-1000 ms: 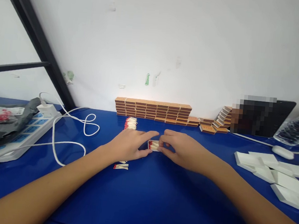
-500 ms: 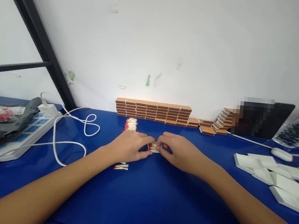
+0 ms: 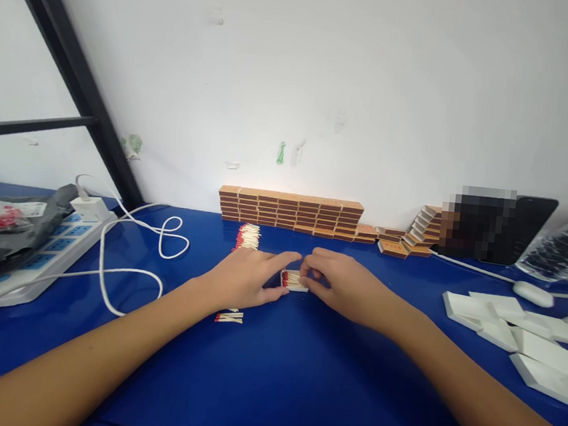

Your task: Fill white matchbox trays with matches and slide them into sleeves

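Note:
A small white tray [image 3: 299, 289] lies on the blue table between my hands, with red-tipped matches [image 3: 291, 279] in it. At the tray's left end is my left hand [image 3: 250, 278], its thumb and index finger spread apart around that end. My right hand [image 3: 341, 282] is at the right end, fingers curled, fingertips at the matches; whether it pinches any is too small to tell. More matches [image 3: 249, 236] lie in a pile behind my left hand, and a few loose matches [image 3: 230, 317] lie in front of it.
Matchbox sleeves [image 3: 289, 211] are stacked along the wall, with others [image 3: 422, 229] leaning further right. White empty trays [image 3: 546, 352] lie at the right, near a dark phone-like device [image 3: 533, 230]. A power strip [image 3: 59, 252] and white cables [image 3: 103, 249] occupy the left.
My left index finger has lifted and spread away from the thumb. My right hand has shifted slightly right, and more of the tray and its matches shows.

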A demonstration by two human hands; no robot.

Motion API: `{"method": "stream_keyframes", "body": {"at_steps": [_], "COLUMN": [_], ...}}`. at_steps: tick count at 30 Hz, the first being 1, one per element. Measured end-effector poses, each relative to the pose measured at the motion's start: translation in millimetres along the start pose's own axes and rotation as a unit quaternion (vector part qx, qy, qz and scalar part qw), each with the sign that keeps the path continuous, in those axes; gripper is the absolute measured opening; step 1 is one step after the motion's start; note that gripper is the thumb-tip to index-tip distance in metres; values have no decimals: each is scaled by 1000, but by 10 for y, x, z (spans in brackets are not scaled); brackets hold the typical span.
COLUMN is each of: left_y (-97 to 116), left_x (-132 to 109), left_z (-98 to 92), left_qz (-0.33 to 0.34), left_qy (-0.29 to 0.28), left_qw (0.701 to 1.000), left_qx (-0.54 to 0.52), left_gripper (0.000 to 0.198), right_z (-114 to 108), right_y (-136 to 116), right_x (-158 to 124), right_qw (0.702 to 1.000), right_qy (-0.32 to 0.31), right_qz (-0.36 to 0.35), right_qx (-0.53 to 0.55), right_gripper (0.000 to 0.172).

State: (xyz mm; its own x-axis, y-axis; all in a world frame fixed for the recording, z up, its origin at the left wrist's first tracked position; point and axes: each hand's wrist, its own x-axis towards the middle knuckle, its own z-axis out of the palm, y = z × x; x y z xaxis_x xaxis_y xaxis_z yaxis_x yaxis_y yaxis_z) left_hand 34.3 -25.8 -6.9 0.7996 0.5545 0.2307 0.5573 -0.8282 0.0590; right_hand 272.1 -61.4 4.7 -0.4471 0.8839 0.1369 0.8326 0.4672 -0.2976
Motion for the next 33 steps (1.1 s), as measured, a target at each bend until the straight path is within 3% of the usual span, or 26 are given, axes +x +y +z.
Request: {"method": "stream_keyframes", "body": {"at_steps": [9,17,26,33], "left_y": [7,0,-11,-18], "left_x": [-4,0,3,7], "left_z": [-10,-6,-8,-16], "left_qz": [-9,-13,-18,-17], "left_qy": [-6,-5,3,8], "left_qw": [1000,1000,999,999], "left_qx": [-10,-20,-35,-30], "left_gripper": [65,69,70,71], "right_z": [43,126,113,130], "right_y": [-9,30,9,37], "right_x": [12,-4,8,2], "right_qw": [1000,998,998,997], "right_qy": [3,12,32,45], "right_qz": [4,-48,-17,-35], "right_qx": [2,40,49,47], "right_gripper": [14,18,6,13]}}
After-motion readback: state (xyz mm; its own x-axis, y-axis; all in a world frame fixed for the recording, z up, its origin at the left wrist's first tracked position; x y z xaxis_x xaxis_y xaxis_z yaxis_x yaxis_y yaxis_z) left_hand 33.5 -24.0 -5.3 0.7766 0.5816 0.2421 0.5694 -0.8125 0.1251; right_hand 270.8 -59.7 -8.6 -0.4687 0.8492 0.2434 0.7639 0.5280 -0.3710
